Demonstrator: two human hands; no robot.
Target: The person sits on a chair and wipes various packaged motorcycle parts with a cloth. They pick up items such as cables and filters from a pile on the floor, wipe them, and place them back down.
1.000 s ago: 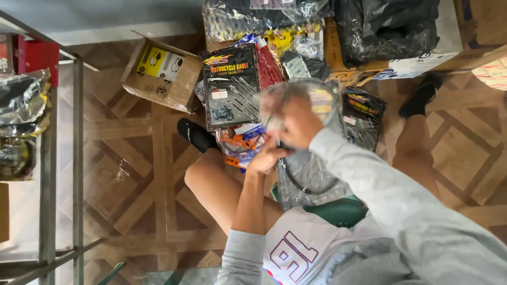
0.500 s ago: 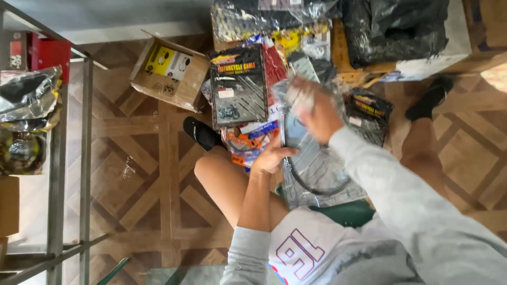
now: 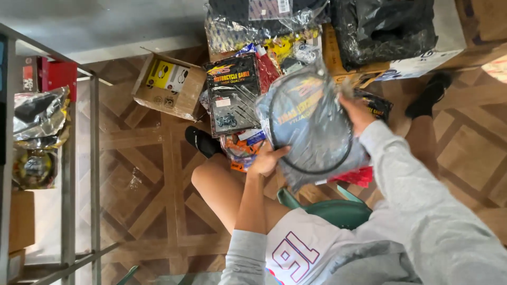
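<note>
I hold up a clear plastic bag (image 3: 311, 126) with a coiled black cable inside. My left hand (image 3: 268, 160) grips its lower left edge, thumb on the plastic. My right hand (image 3: 356, 113) grips its upper right edge. Behind the bag on the floor lies a heap of packaged parts, among them a flat black packet with a cable (image 3: 232, 95). My bare legs and black socks (image 3: 203, 142) show below the bag.
An open cardboard box (image 3: 169, 87) sits on the parquet floor at the left. A metal rack (image 3: 68, 158) with wrapped goods stands at the far left. Black bags (image 3: 383, 29) and boxes are piled at the top. A green stool (image 3: 332, 211) is under me.
The bag has been lifted and spread wider, now facing me flat. My right hand moved from the bag's top to its right edge; my left hand stays at the lower edge.
</note>
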